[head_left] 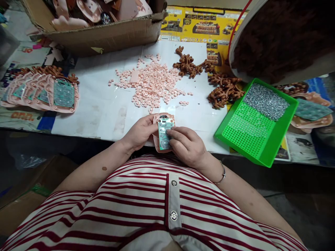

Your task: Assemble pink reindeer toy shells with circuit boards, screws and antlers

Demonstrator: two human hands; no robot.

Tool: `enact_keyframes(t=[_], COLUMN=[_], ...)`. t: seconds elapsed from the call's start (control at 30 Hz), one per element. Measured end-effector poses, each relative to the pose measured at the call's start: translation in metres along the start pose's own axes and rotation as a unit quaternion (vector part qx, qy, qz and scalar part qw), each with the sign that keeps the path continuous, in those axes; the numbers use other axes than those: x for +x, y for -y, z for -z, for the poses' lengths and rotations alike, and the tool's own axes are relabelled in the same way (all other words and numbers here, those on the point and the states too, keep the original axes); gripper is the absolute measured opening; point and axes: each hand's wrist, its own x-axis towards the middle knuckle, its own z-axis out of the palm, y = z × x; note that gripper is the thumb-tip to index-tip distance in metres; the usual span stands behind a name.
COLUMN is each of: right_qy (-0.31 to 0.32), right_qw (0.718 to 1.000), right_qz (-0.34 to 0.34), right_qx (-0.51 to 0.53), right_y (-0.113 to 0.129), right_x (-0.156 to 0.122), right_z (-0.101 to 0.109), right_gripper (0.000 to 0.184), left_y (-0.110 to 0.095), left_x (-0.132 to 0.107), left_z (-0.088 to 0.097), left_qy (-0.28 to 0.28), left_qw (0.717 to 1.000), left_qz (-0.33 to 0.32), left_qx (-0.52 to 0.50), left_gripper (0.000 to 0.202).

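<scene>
Pink shell at centre, board lying in it. Left hand at 9 o'clock of shell, pinching its rim, thumb on top. Right hand at 4 o'clock, bent fingertips touching board; whether it also pinches shell, cannot tell. Pink pieces heaped at 12 o'clock, brown branches at 1, green tray with metal bits at 3.

White sheet bright; lower sides dark; outer edges stretched.
</scene>
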Motion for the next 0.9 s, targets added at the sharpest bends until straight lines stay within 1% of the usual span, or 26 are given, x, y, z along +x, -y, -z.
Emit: enact_keyframes(t=[0.1, 0.27, 0.33, 0.4, 0.47, 0.5, 0.57, 0.63, 0.67, 0.73, 0.83, 0.9], right_qy=[-0.007, 0.005, 0.007, 0.01, 0.014, 0.017, 0.022, 0.036, 0.043, 0.037, 0.027, 0.061], right_qw=[0.999, 0.998, 0.998, 0.999, 0.999, 0.999, 0.998, 0.997, 0.996, 0.994, 0.993, 0.991], right_qz=[-0.016, -0.02, -0.017, -0.016, -0.011, -0.008, -0.005, -0.003, -0.003, -0.012, -0.067, -0.095], right_qx=[0.031, 0.059, 0.056, 0.05, 0.046, 0.046, 0.051, 0.066, 0.079, 0.103, 0.096, 0.075], right_y=[-0.001, -0.002, -0.001, -0.001, -0.001, -0.001, -0.001, 0.0, 0.0, 0.0, -0.001, -0.001], right_x=[-0.002, -0.006, -0.005, -0.003, -0.001, -0.001, -0.001, -0.002, -0.002, -0.003, -0.002, 0.0], right_z=[-0.003, -0.004, -0.002, -0.001, 0.0, 0.0, -0.001, -0.003, -0.004, -0.004, -0.004, -0.005], right_gripper=[0.015, 0.008, 0.008, 0.008, 0.008, 0.008, 0.011, 0.02, 0.027, 0.042, 0.064, 0.074], left_y=[0.002, 0.002, 0.0, -0.002, -0.003, -0.003, -0.002, 0.0, 0.0, 0.002, 0.004, 0.005], left_x=[0.0, -0.001, -0.001, -0.002, -0.002, -0.002, -0.001, -0.001, 0.0, 0.0, 0.001, 0.0], left_z=[0.001, 0.006, 0.01, 0.014, 0.016, 0.016, 0.014, 0.011, 0.01, 0.009, 0.008, 0.008], left_qy=[0.003, 0.006, 0.02, 0.047, 0.069, 0.07, 0.047, 0.019, 0.013, 0.017, 0.028, 0.023], left_qw=[1.0, 1.0, 1.0, 0.998, 0.995, 0.995, 0.997, 0.999, 1.0, 1.0, 1.0, 1.0], left_qz=[-0.009, -0.005, 0.01, 0.031, 0.044, 0.046, 0.04, 0.027, 0.023, 0.015, -0.001, -0.014], left_qx=[-0.001, 0.003, -0.013, -0.04, -0.059, -0.06, -0.046, -0.025, -0.017, -0.006, 0.002, 0.009], left_gripper=[0.035, 0.036, 0.038, 0.043, 0.043, 0.041, 0.037, 0.035, 0.035, 0.035, 0.036, 0.037])
